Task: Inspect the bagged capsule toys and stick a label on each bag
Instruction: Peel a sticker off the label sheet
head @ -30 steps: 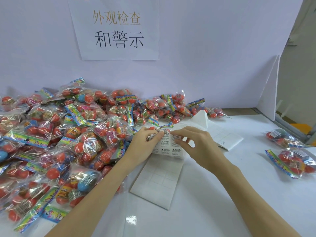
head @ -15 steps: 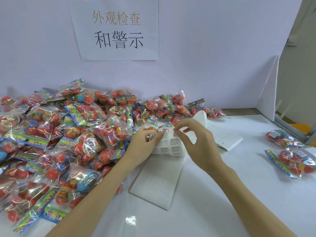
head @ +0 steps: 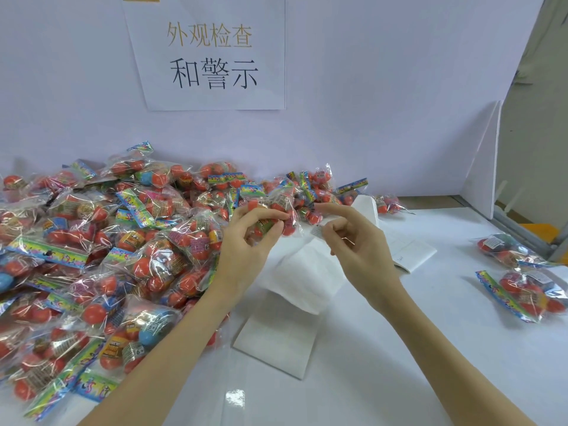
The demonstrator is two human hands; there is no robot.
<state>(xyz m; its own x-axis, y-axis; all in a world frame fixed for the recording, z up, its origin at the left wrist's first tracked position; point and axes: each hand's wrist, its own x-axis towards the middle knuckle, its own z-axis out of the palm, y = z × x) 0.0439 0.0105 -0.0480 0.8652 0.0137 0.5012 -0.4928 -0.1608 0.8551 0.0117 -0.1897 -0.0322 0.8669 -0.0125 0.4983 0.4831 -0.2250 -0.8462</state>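
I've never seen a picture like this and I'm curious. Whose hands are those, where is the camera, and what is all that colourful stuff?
There is no machine here, only a person working. The camera sits on the person's head and looks down, so you see their two arms reaching out, as if you were them.

The left hand holds up one bag of capsule toys, a clear bag with little red balls inside. The right hand pinches a small label, a sticker meant for that bag.

On the white table, to the left, lies a big pile of bags. Two more bags lie apart on the right. In the middle are white sticker sheets. A paper sign with Chinese writing hangs on the wall.
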